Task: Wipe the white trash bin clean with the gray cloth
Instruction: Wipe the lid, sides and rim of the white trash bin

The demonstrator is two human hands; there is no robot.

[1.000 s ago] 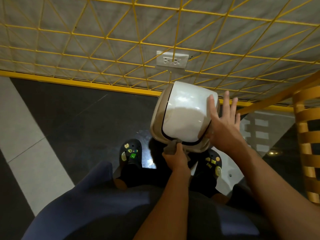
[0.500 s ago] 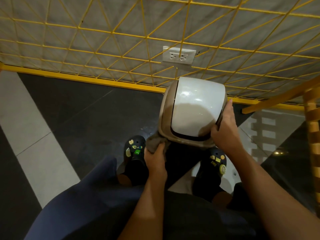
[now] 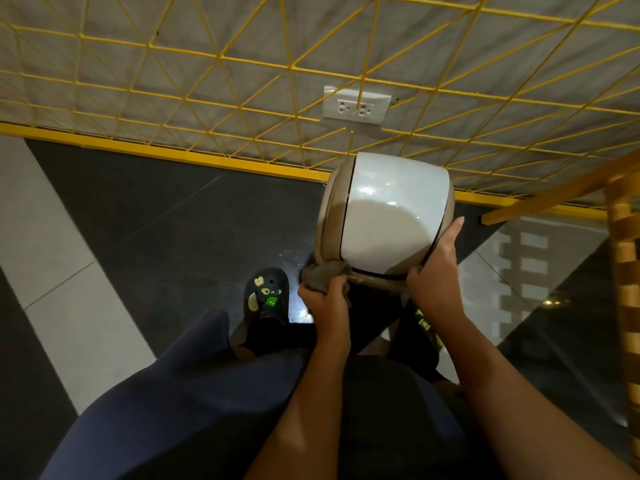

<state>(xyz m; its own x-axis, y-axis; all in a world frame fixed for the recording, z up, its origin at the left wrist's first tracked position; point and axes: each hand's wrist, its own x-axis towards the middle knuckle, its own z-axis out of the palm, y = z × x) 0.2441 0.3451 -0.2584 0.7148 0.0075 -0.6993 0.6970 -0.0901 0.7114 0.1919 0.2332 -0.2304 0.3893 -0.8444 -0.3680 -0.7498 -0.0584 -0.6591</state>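
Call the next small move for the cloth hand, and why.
Probably sweep the cloth up the left rim of the bin. The left hand grips it bunched against the near-left corner only, while the right hand holds the near-right edge, steadying the bin.

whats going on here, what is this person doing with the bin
A person is wiping a white trash bin with tan trim beside a yellow wire grid. The left hand grips a bunched gray cloth against its near left corner, while the right hand holds its right side to steady it.
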